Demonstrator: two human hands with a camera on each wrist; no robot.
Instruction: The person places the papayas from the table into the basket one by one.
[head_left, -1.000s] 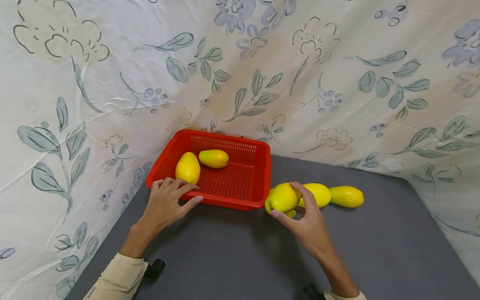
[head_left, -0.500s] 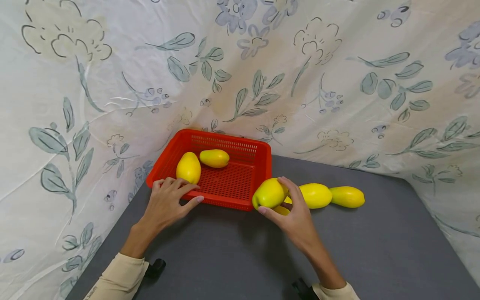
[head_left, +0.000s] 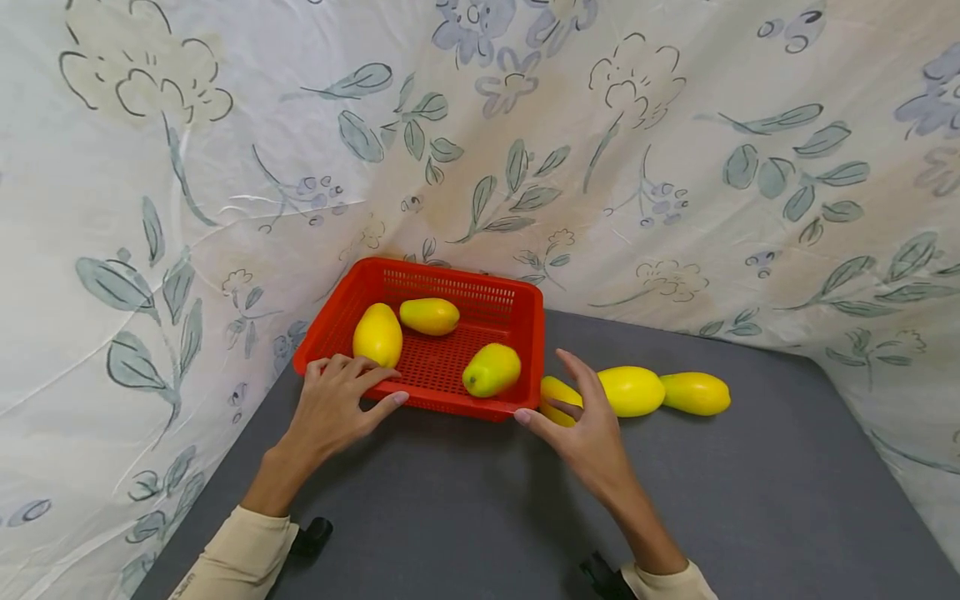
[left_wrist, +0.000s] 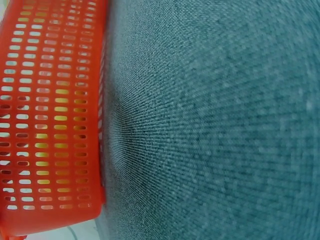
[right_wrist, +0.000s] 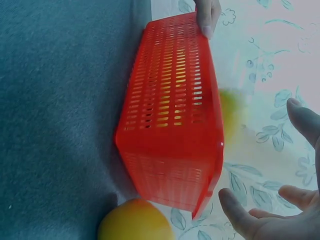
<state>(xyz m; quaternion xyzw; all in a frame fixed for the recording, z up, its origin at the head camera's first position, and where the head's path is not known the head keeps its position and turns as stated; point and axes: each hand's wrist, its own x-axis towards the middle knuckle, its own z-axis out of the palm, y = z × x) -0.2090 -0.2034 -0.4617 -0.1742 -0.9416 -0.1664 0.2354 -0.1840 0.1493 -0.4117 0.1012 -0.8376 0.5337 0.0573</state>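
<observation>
A red plastic basket has two yellow, mango-like fruits at its left, one at the front and one farther back. A third, greener mango-like fruit shows near the right front corner, apart from the fingers; it is blurred above the rim in the right wrist view. My left hand grips the front rim, its thumb outside as the right wrist view shows. My right hand is held beside the right front corner, fingers spread and holding nothing. Behind it, a yellow fruit is partly hidden.
Two more yellow fruits, a nearer one and a farther one, lie in a row right of the basket. The grey tabletop runs back to floral cloth, which rises behind and at the left.
My right hand has moved left with the greenish mango-like fruit and let it go over the basket's right front corner. The left hand stays on the rim.
</observation>
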